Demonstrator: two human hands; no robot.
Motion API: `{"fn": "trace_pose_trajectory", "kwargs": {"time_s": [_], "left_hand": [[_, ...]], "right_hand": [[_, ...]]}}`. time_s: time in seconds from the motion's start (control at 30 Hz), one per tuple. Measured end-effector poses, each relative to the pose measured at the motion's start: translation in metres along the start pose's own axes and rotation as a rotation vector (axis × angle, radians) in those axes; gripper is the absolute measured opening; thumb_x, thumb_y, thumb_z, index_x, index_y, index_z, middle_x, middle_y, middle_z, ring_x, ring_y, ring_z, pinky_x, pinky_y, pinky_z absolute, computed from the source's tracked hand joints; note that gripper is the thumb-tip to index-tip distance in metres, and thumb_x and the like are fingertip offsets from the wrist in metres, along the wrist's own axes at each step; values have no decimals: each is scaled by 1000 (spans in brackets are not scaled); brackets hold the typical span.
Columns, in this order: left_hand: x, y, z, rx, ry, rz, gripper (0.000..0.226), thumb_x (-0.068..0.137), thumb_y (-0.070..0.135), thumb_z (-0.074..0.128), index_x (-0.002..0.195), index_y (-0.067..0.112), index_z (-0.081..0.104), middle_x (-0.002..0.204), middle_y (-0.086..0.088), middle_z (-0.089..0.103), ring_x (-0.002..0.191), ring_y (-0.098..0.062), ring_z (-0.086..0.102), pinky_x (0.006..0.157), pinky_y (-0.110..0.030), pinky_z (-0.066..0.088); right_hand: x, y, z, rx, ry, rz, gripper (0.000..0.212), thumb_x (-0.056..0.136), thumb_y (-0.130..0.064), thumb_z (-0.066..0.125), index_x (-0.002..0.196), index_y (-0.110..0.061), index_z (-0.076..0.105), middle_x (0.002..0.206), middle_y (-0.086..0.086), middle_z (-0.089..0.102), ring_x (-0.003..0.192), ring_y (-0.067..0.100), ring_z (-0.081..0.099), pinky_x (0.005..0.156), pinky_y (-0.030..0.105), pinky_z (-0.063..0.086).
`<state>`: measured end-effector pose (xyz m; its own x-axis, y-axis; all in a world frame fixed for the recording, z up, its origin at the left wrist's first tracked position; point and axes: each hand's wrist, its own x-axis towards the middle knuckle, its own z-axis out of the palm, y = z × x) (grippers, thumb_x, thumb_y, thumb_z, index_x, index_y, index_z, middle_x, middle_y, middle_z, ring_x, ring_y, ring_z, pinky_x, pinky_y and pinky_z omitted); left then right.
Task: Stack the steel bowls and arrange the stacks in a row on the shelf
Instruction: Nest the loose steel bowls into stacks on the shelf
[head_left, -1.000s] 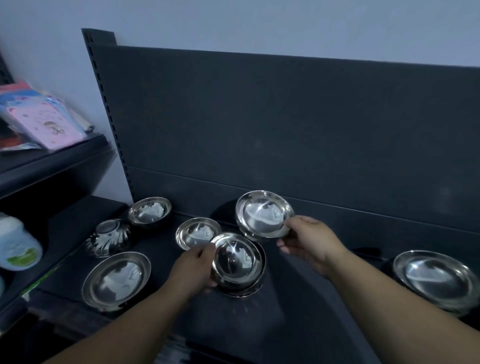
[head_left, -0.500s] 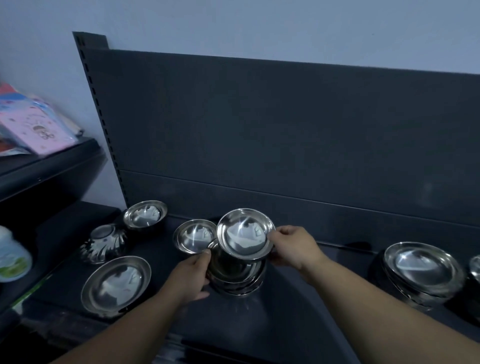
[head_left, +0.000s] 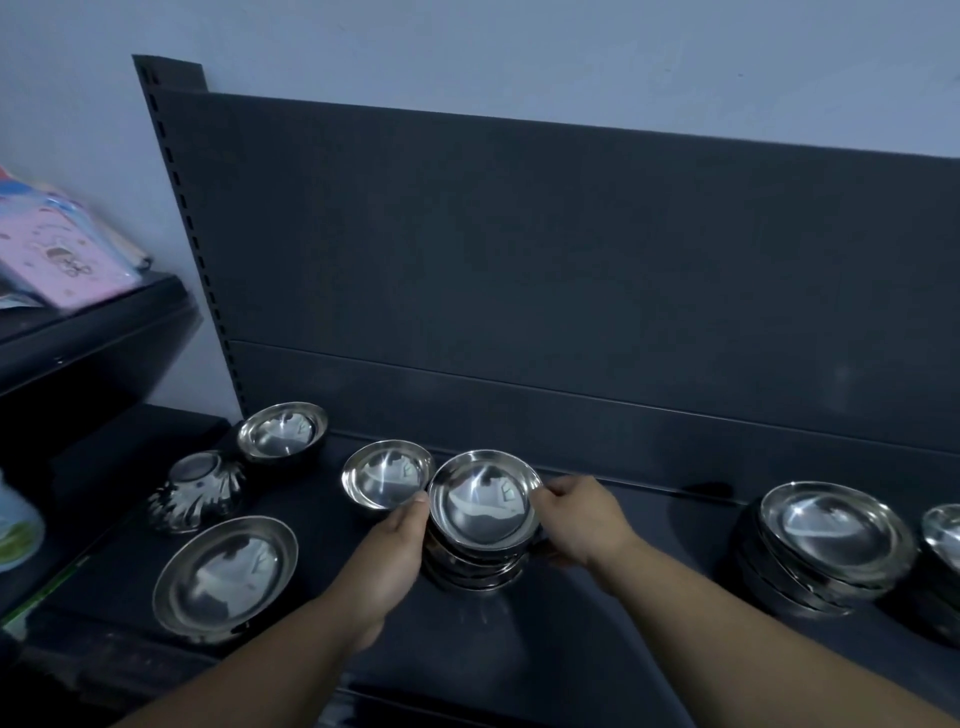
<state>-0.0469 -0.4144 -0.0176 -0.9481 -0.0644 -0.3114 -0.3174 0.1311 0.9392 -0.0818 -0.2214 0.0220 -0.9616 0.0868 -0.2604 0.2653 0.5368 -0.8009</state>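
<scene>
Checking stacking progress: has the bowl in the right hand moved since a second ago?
Yes. The bowl came forward and down from near the back panel, and now sits atop the stack beside the loose small bowl.

Dim, bluish light leaves the dark shelf (head_left: 597, 639) nearly black, while the steel bowls (head_left: 480, 501) catch bright glare spots and window-like reflections, the wide lens bends the back panel (head_left: 571, 270) near the edges, and the pink packages (head_left: 57, 260) at far left look soft.
</scene>
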Motion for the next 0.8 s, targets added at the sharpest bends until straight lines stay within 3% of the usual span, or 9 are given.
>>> {"fn": "trace_pose_trajectory", "kwargs": {"time_s": [0.17, 0.4, 0.53, 0.7, 0.8], "left_hand": [[-2, 7, 2, 60, 43, 92, 52, 101, 47, 33, 147, 24, 37, 152, 11, 36, 135, 0, 29, 106, -21, 21], [-2, 6, 3, 162, 77, 164, 48, 101, 45, 33, 143, 23, 44, 148, 8, 44, 125, 1, 36, 100, -20, 25], [-2, 3, 3, 158, 78, 112, 53, 101, 47, 31, 147, 22, 38, 152, 7, 38, 141, -8, 30, 104, -20, 21], [5, -4, 1, 110, 75, 53, 49, 102, 46, 29, 143, 24, 44, 148, 7, 44, 134, -8, 38, 104, -26, 28], [9, -8, 0, 100, 86, 45, 47, 100, 48, 31, 137, 27, 52, 140, 6, 54, 127, -10, 47, 109, -34, 36]], "right_hand": [[3, 2, 1, 26, 13, -17, 27, 86, -25, 48, 77, -11, 68, 77, 13, 71, 73, 31, 72, 56, 38, 61], [5, 10, 6, 44, -36, 32, 25, 89, -23, 46, 78, -13, 67, 83, 14, 71, 77, 31, 72, 54, 36, 60], [7, 10, 8, 36, -45, 41, 29, 92, -29, 47, 84, -13, 69, 79, 10, 69, 74, 27, 71, 49, 27, 53], [8, 13, 11, 128, -6, 58, 37, 94, -27, 48, 82, 2, 67, 71, 13, 65, 58, 24, 61, 49, 28, 53], [7, 13, 11, 113, -3, 45, 37, 94, -27, 47, 76, 0, 65, 72, 14, 65, 59, 24, 63, 48, 28, 53]]}}
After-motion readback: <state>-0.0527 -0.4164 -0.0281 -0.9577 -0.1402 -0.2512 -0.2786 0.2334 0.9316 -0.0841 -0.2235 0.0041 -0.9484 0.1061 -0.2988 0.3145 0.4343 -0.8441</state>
